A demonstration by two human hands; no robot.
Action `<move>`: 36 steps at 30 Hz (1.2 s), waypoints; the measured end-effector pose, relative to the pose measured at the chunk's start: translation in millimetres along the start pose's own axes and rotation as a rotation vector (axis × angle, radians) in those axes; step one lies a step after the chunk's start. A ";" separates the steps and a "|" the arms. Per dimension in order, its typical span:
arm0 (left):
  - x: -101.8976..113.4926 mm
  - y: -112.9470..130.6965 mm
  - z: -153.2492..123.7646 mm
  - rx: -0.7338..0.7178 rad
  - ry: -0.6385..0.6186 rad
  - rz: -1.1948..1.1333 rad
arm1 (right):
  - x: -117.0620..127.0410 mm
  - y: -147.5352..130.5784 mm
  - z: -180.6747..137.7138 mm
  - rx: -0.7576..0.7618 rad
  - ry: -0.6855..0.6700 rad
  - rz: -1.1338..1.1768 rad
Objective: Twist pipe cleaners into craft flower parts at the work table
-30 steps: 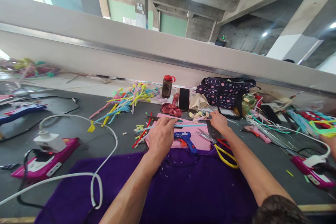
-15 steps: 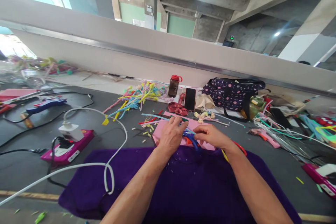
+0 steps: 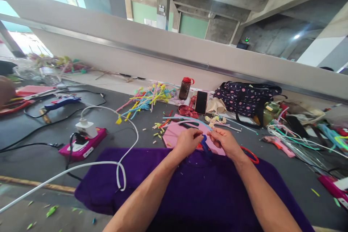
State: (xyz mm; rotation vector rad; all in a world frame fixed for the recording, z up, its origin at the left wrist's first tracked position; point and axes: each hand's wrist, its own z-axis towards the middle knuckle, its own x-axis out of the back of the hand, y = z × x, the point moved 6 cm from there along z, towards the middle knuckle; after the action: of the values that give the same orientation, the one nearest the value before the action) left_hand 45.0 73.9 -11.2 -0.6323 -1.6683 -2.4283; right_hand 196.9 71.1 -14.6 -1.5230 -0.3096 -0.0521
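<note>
My right hand (image 3: 224, 141) is closed in a pinch on the right ends of thin fuzzy stems, which look like pipe cleaners. A light blue pipe cleaner (image 3: 202, 121) arches out from it to the left, with a paler one just below. Close by on the left, my left hand (image 3: 189, 142) has its fingers curled together; whatever they may hold is hidden. Both hands are over a pink board (image 3: 172, 136). Between them lies a blue-handled tool (image 3: 206, 145), partly covered, and dark-handled pliers or scissors (image 3: 187, 124) rest behind the left hand.
Small cut bits (image 3: 157, 126) are scattered left of the board. Behind are a pile of coloured stems (image 3: 153, 96), a bottle (image 3: 185, 88), a phone (image 3: 201, 102) and a patterned bag (image 3: 239, 98). A white cable (image 3: 137, 134) loops from a power strip (image 3: 95, 145).
My left hand has drawn back toward me from the stems, its fingers now curled. My right hand now pinches the stem ends, and the stems bow upward. The camera view has shifted slightly left.
</note>
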 end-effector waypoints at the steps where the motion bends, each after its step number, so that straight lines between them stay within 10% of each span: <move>1: -2.7 -5.3 1.6 0.059 -0.032 -0.132 | -4.5 0.5 -1.2 -0.011 -0.016 0.022; 14: 2.3 -32.8 7.8 0.468 0.049 -1.024 | -21.2 11.0 -5.1 -0.087 -0.202 -0.098; 36: 74.8 -73.0 13.9 0.466 0.621 -1.299 | 69.3 14.6 -11.1 -0.140 -0.085 -0.195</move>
State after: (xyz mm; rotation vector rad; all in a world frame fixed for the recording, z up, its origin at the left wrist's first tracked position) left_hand -43.3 124.1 -39.4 1.5280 -2.5037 -2.0883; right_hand 268.5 72.0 -13.0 -1.6321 -0.5308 -0.1664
